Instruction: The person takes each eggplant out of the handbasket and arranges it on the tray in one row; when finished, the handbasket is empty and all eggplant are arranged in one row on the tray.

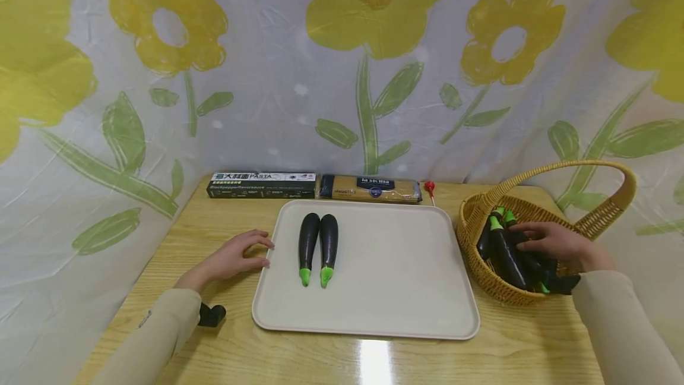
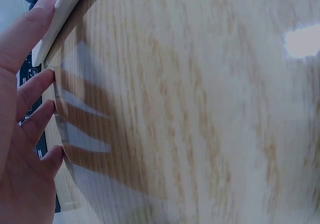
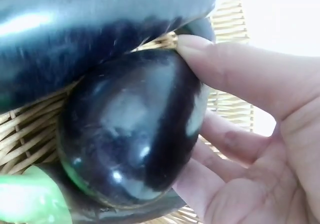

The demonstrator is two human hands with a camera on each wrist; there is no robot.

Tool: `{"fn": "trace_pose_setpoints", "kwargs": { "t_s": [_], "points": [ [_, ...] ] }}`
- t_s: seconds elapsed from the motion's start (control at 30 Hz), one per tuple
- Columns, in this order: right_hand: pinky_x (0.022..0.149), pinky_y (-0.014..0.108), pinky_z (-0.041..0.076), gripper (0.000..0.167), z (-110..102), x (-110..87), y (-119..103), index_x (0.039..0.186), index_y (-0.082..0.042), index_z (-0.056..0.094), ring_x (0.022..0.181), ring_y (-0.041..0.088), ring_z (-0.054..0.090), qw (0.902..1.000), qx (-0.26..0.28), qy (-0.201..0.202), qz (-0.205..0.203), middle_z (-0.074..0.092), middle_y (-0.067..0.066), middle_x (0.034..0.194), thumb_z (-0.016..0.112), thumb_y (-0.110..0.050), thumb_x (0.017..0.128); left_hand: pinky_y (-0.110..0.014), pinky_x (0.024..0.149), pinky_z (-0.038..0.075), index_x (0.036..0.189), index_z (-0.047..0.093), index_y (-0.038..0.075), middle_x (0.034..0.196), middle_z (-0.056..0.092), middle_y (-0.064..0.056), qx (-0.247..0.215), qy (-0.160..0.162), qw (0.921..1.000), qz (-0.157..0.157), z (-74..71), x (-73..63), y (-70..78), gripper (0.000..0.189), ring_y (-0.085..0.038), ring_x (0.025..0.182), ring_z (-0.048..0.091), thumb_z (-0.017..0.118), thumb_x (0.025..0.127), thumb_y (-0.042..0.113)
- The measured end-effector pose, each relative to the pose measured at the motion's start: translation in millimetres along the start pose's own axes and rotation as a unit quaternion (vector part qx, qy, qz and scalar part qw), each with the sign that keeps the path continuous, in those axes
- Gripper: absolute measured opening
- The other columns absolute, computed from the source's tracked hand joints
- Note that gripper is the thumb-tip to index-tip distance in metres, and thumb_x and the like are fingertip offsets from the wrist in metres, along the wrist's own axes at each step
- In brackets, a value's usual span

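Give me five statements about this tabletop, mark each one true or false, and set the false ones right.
1. Two eggplants lie side by side on the tray. True.
2. The right grip is empty. False: it holds a glossy eggplant in the basket.
3. In the head view, the spaghetti packet lies to the right of the pasta box. True.
4. The green caps on the tray point toward the pasta box. False: they point toward the tray's near edge.
5. The left grip is at the tray's left side, holding nothing. True.
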State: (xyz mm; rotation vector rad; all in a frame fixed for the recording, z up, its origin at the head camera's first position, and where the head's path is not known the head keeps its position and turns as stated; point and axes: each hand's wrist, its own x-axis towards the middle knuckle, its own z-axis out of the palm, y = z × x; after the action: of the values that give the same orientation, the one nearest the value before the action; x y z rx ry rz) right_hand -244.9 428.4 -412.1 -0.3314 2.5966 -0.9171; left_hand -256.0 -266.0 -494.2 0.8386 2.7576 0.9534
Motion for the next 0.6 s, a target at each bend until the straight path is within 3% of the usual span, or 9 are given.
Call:
{"fn": "trace_pose_setpoints", "kwargs": {
  "t_s": [0.13,0.3,0.6],
  "points": [
    [0.084,0.04,0.054,0.054,-0.7,-3.7,-3.9,0.137,0.01,0.047,0.116,0.05,0.052,0.9997,-0.014,0.02,-0.002,0.049,0.041,0.129,0.064,-0.02,0.096,-0.063,0.109,0.028,0.118,0.066,0.014,0.141,0.048,-0.024,-0.001,0.001,1.0,0.002,0.4,-0.1,-0.7,0.034,-0.046,0.134,0.038,0.072,0.09,0.033],
    [0.088,0.057,0.05,0.054,-0.8,-10.9,-12.2,0.139,0.007,0.046,0.119,0.057,0.044,0.9971,-0.042,0.064,0.0,0.045,0.042,0.132,0.061,-0.025,0.098,-0.064,0.109,0.028,0.118,0.066,0.014,0.141,0.048,-0.024,-0.002,0.001,1.0,0.004,0.6,-0.3,-1.1,0.034,-0.046,0.134,0.038,0.072,0.09,0.032],
    [0.092,0.069,0.038,0.069,4.4,-35.5,-32.7,0.152,0.0,0.027,0.128,0.059,0.03,0.9912,0.035,0.123,0.033,0.026,0.039,0.147,0.054,-0.037,0.101,-0.064,0.109,0.029,0.118,0.066,0.014,0.141,0.048,-0.024,-0.002,0.001,1.0,0.005,0.5,0.1,-1.0,0.034,-0.046,0.133,0.038,0.072,0.09,0.032]
  ]
}}
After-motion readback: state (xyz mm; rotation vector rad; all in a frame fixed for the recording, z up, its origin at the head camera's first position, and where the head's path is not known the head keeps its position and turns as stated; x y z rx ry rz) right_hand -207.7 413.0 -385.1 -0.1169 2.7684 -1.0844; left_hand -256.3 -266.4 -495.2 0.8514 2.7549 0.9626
